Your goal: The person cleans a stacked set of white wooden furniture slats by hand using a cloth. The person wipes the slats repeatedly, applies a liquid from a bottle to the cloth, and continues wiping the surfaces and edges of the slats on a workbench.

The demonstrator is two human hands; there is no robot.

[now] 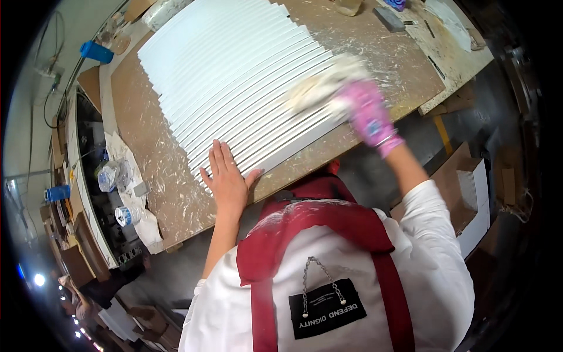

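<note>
Many long white strips [229, 70] lie side by side in a stepped sheet across the brown worktable. My bare left hand [227, 179] rests flat on their near left ends, fingers stretched out and thumb apart, holding nothing. On the right, my right hand [368, 111] wears a pink patterned glove and is closed on a cream cloth [322, 85]. The cloth lies over the right part of the strips, near their ends. Both the glove and the cloth are smeared by motion, and the gloved fingertips are partly hidden.
White dust and scrapings mark the brown tabletop [404, 76]. A grey block [389, 19] sits at the far right. Along the left stand a blue cup [97, 52], a white tub [126, 216] and clear plastic [114, 175]. A cardboard box [457, 193] is below the table's right side.
</note>
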